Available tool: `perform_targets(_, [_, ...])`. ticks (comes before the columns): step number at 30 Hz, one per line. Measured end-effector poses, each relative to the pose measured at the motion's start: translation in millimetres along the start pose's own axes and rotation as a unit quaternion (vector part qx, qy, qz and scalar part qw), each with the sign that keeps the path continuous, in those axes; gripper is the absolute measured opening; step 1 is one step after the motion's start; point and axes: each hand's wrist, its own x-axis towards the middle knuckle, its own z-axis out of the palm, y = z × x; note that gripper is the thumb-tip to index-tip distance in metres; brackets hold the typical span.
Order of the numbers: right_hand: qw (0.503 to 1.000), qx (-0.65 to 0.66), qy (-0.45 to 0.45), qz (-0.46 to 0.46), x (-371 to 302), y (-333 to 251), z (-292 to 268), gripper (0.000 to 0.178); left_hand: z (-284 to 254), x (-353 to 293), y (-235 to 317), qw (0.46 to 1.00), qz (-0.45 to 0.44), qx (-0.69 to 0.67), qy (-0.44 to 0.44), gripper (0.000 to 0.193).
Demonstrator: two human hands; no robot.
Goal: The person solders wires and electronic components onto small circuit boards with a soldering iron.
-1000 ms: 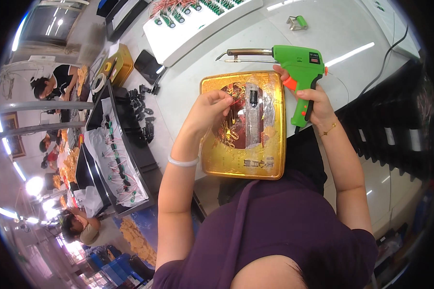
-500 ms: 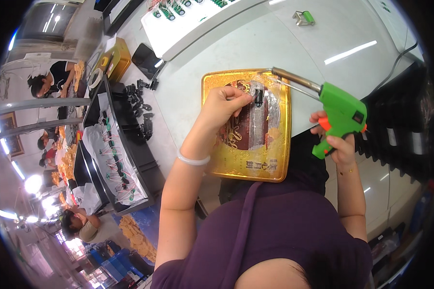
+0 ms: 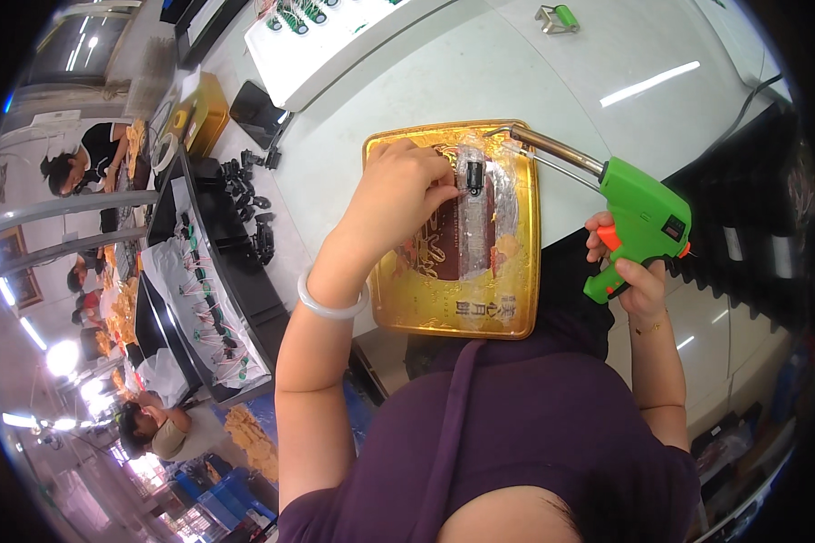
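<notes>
Green soldering gun [image 3: 647, 208] over a gold tin [image 3: 407, 308], small black part [image 3: 475, 176] beside the left hand [image 3: 403, 185]

The small black part lies on a greyish strip across the upper middle of the tin, just right of the left thumb. The left fingers are curled, thumb drawn in near the forefinger; whether they pinch anything cannot be told. This hand hides the tin's upper left and part of its dark round panel. The right hand [image 3: 632, 267] is wrapped around the gun's handle. The gun's metal tube slants up and left, its bent tip over the tin's top edge, above the black part.

The tin overlaps the near edge of the white table [image 3: 371, 100]. Beyond it, a white tray [image 3: 308, 81] bears green pieces with wires, and a small stand with a green roller [image 3: 557, 18] sits at the far side. To the left are a dark flat device [image 3: 259, 113], a heap of black pieces [image 3: 244, 199], a yellow tin [image 3: 206, 118], a tape roll [image 3: 165, 152] and a black tray [image 3: 254, 330] with wired green parts on white sheeting. A dark cable [image 3: 743, 104] curves at the right. Co-workers [image 3: 91, 161] sit farther left.
</notes>
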Motion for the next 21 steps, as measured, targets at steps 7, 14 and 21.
perform_targets(7, [1.0, -0.003, -0.003, 0.003, -1, -1, 1, 0.046, 16, -4, 13, 0.953, -0.204, -0.224, -0.012, 0.009])
perform_targets(14, [1.0, 0.027, 0.005, -0.003, -3, 3, 5, 0.045, 41, -4, 13, 0.912, -0.248, -0.309, 0.104, 0.01])
perform_targets(21, [1.0, -0.009, -0.002, 0.014, -5, 1, 7, 0.042, 44, -4, 15, 0.901, -0.276, -0.305, 0.138, 0.013])
